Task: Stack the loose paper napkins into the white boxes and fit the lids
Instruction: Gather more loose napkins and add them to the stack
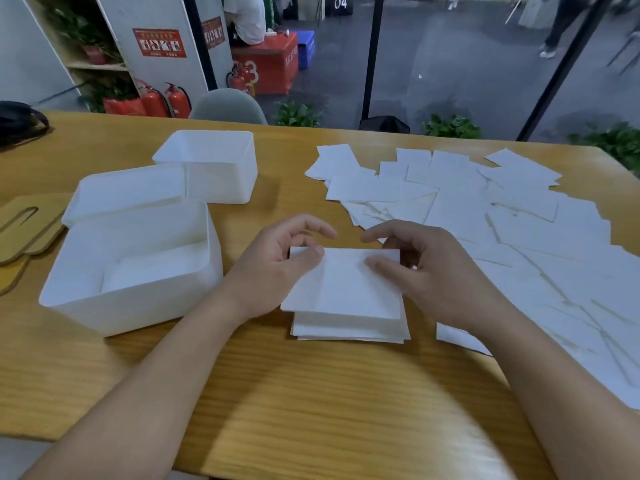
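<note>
You had the small pile of napkins in the lower centre of the frame, lying flat on the wooden table, with its long sides running left to right across the picture. Your left hand sat at the pile's upper left corner and your right hand at its upper right, so the pile lay between them and slightly nearer to you than either palm.

The nearest white box stood just left of the pile, apart from it, its long axis also roughly left to right, with a few napkins already flat on its floor. Your left hand was the closer one to that box, so I judge the pile would travel leftward with little turning needed.

Your left fingers were curled, thumb on top of the upper sheet and fingertips at its far edge, pinching that corner. Your right thumb pressed on top of the sheet while the curled fingers arched over the far edge; whether they reached under the pile I could not tell.

The loose napkins were spread across the right half of the frame.
</note>
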Tool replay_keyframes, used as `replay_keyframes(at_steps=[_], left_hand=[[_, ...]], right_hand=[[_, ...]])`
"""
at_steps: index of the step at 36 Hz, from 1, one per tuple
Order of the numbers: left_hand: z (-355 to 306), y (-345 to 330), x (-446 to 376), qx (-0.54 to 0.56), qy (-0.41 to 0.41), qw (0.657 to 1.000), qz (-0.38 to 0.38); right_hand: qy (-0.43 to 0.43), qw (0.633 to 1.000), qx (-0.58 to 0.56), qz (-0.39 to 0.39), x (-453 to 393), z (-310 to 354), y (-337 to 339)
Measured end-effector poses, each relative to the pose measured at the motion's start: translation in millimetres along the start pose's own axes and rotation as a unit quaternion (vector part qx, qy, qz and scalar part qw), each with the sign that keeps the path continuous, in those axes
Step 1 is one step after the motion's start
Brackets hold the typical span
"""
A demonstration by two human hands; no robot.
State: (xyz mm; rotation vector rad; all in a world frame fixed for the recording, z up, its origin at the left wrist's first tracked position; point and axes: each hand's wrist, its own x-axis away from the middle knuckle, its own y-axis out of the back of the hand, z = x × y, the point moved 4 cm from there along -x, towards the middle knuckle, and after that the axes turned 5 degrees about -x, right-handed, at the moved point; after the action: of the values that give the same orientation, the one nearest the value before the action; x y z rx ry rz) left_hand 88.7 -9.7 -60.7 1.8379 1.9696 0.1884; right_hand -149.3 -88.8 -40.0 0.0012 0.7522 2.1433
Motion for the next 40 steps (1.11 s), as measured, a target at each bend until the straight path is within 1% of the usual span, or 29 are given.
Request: replay_keyframes(at_steps=[2, 7, 13, 17, 21, 26, 28, 32, 34, 36, 40], left_hand=[[4, 0, 0, -0.044, 0.012, 0.999, 0.010], [6, -6, 2, -0.096, 0.015, 0.994, 0.044], [10, -7, 3, -0.158, 0.013, 0.986, 0.043], [11, -7, 5, -0.181, 0.019, 0.982, 0.044], [10, -6, 5, -0.196, 0.019, 0.979, 0.044], [11, -4, 5, -0.200, 0.013, 0.979, 0.045], [14, -4, 4, -0.206, 0.019, 0.978, 0.038], [17, 0, 1, -0.217, 0.029, 0.976, -0.007], [17, 2, 0, -0.223, 0.034, 0.974, -0.022], [18, 2, 0, -0.228, 0.039, 0.973, -0.023], [19, -2, 0, -0.246, 0.043, 0.968, -0.013]], right_hand=[[-0.025, 0.999, -0.025, -0.003, 7, -6, 6], [-0.073, 0.997, 0.002, 0.012, 19, -21, 5], [-0.093, 0.995, 0.040, 0.006, 20, -28, 2], [-0.095, 0.991, 0.099, 0.004, 22, -31, 2], [-0.089, 0.991, 0.100, -0.025, 22, -31, 4], [-0.076, 0.988, 0.103, -0.087, 14, -30, 6], [-0.077, 0.983, 0.142, -0.087, 4, -32, 4], [-0.073, 0.971, 0.216, -0.068, -22, -33, -4], [-0.081, 0.960, 0.263, -0.058, -31, -35, -6], [-0.090, 0.947, 0.305, -0.055, -36, -37, -8], [-0.091, 0.940, 0.321, -0.078, -40, -36, -8]])
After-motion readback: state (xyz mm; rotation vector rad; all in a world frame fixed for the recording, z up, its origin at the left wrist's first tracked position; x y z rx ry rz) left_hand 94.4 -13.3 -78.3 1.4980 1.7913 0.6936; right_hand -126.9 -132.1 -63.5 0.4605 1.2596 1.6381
